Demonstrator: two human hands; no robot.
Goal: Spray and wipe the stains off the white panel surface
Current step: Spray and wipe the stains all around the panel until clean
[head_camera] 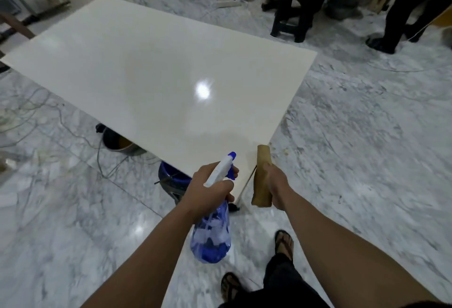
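Observation:
A large glossy white panel [156, 72] lies flat above the marble floor, with a light glare near its middle; faint dull patches show on it. My left hand [208, 190] grips the neck of a blue spray bottle [212, 231] with a white and blue trigger head, a finger on the trigger, its nozzle aimed over the panel's near corner. My right hand [276, 185] holds a folded tan cloth [262, 175] upright just beside that near corner, off the panel's edge.
Dark buckets [117, 140] and a blue bucket [171, 175] sit under the panel's near edge. Cables [49, 116] trail over the floor on the left. A black stool [293, 11] and standing people's legs [401, 13] are beyond the far right corner.

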